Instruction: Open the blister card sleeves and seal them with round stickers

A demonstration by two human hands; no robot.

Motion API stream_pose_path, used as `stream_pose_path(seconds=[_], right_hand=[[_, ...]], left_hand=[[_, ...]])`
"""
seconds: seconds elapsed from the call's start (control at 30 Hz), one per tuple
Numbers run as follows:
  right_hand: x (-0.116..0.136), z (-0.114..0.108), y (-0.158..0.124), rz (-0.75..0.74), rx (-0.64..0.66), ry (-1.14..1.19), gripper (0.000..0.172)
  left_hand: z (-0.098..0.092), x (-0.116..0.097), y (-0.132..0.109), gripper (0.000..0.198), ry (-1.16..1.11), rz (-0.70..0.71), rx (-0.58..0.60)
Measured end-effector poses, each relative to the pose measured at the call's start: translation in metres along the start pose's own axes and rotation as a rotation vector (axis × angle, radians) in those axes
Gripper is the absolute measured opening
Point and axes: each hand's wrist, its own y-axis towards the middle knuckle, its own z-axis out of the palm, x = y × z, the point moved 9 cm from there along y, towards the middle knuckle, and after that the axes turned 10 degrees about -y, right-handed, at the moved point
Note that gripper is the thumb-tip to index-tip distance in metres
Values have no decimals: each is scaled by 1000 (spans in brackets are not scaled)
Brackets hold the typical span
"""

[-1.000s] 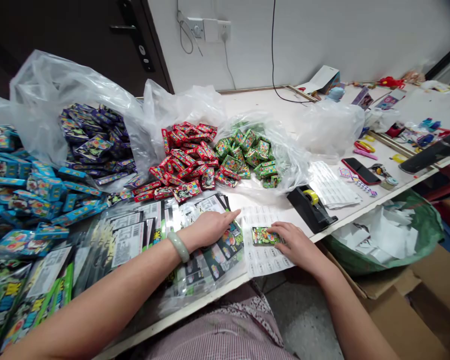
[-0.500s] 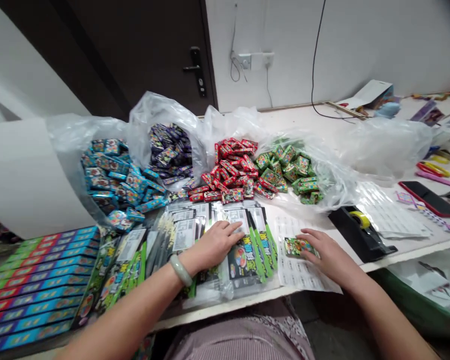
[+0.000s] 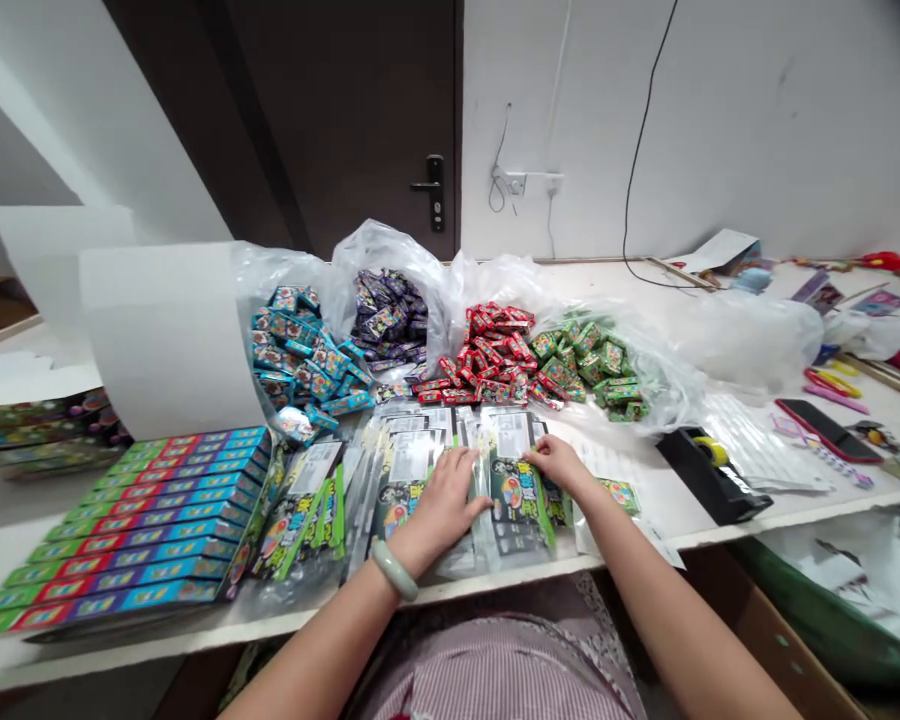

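My left hand point(image 3: 444, 500), with a pale bangle at the wrist, lies spread over flat printed plastic bags in black and green. My right hand point(image 3: 557, 462) has its thumb and fingers closed at the right edge of a printed bag point(image 3: 511, 495). More of these bags point(image 3: 300, 515) overlap to the left. Beside my right forearm a small green packet point(image 3: 622, 495) rests on a white label sheet point(image 3: 649, 535), partly hidden by the arm. Behind the bags are heaps of small packets: blue point(image 3: 315, 360), purple point(image 3: 390, 315), red point(image 3: 491, 350) and green point(image 3: 589, 355).
Rows of coloured boxes point(image 3: 157, 520) stand at the left, near upright white card point(image 3: 169, 340). A black tape dispenser point(image 3: 709, 480), a phone point(image 3: 825, 430) and clear plastic sheets point(image 3: 757, 445) lie to the right. Below the table edge is a green-rimmed container point(image 3: 855, 640).
My right hand has left the small green packet on the label sheet and moved left to a printed bag's edge. My left hand stays on the bags. The view has swung left.
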Motion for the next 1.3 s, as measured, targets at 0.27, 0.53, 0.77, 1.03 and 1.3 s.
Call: stream_pose_path(seconds=[0.27, 0.53, 0.77, 1.03, 1.3], right_hand=[[46, -22, -42, -136, -127, 302, 38], [135, -85, -72, -632, -409, 68, 29], [141, -50, -47, -454, 163, 340, 31], [145, -25, -54, -361, 590, 460, 38], [177, -52, -61, -534, 105, 418, 40]], left_hand=[[-14, -2, 17, 40, -333, -96, -127], [-46, -63, 9, 19, -233, 3, -94], [-65, -80, -10, 24, 183, 112, -86], [-53, -109, -19, 30, 606, 346, -44], [-95, -81, -21, 27, 379, 241, -250]])
